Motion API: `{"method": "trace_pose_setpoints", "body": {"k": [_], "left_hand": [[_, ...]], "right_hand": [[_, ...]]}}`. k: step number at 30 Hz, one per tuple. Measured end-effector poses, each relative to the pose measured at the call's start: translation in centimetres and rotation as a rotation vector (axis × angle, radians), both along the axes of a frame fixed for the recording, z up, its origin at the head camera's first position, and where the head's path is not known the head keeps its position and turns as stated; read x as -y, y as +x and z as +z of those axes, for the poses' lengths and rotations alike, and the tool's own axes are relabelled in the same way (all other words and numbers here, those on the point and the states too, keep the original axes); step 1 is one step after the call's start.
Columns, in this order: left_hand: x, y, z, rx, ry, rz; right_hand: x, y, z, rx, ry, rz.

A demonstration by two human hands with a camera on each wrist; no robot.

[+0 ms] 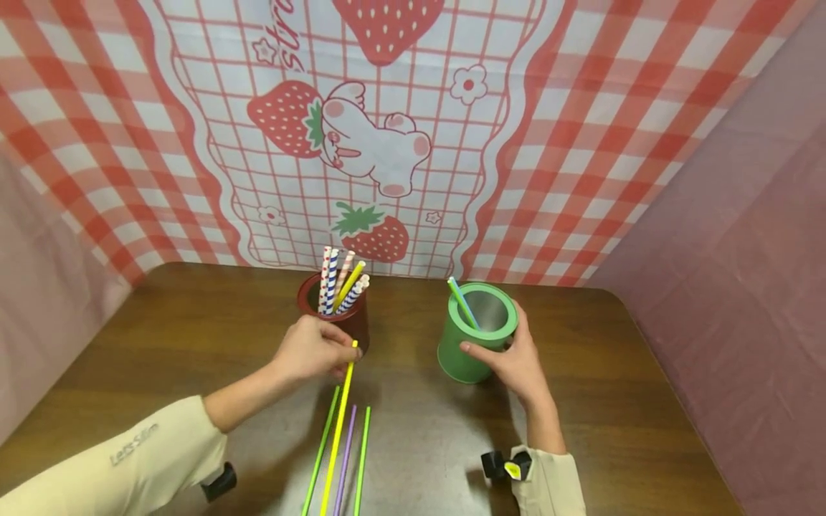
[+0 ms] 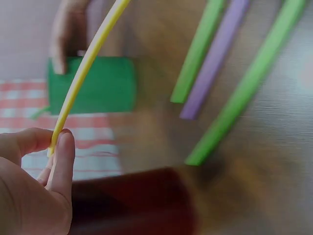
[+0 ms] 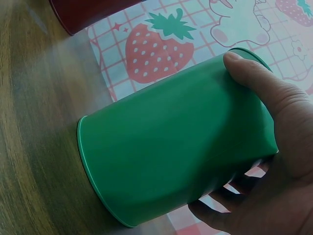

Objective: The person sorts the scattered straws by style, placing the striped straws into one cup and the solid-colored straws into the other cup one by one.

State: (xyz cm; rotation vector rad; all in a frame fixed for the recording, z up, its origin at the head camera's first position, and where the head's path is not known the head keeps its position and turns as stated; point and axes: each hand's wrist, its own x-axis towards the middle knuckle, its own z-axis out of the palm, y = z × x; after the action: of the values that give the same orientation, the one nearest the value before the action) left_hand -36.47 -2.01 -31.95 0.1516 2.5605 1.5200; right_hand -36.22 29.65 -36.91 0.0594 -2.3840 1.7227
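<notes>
My left hand [image 1: 316, 349] pinches a yellow straw [image 1: 340, 423] near its far end, between thumb and fingertips, in front of the dark red can [image 1: 363, 326]. In the left wrist view that yellow straw [image 2: 88, 63] slants up from the fingertips. My right hand [image 1: 516, 358] grips the green can [image 1: 464, 355] around its right side, with the thumb on the front. A green straw and a blue straw [image 1: 463, 304] lean inside this can. The right wrist view shows the thumb and curled fingers around the green can [image 3: 171, 142]; its base is at the left.
On the wooden table [image 1: 193, 322] lie a purple straw [image 1: 346, 459] and two green straws, one at the left [image 1: 320, 451] and one at the right [image 1: 363, 459]. Several patterned paper straws [image 1: 328, 279] and a yellow one [image 1: 350, 284] stand in the red can. A strawberry-print cloth [image 1: 374, 143] hangs behind.
</notes>
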Motion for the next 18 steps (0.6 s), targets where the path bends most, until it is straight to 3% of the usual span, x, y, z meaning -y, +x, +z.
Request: {"method": "trace_pose_setpoints", "body": {"k": [9, 13, 18], "left_hand": [[-3.8, -1.2, 6.3, -0.098, 0.234, -0.038], [-5.3, -1.7, 8.1, -0.16, 0.327, -0.031], [-6.7, -2.3, 9.6, -0.218, 0.5, -0.018]], "right_hand": [[0.7, 0.9, 1.9, 0.004, -0.019, 0.018], [0.5, 0.9, 1.5, -0.009, -0.019, 0.016], [0.0, 0.4, 0.3, -0.014, -0.013, 0.011]]}}
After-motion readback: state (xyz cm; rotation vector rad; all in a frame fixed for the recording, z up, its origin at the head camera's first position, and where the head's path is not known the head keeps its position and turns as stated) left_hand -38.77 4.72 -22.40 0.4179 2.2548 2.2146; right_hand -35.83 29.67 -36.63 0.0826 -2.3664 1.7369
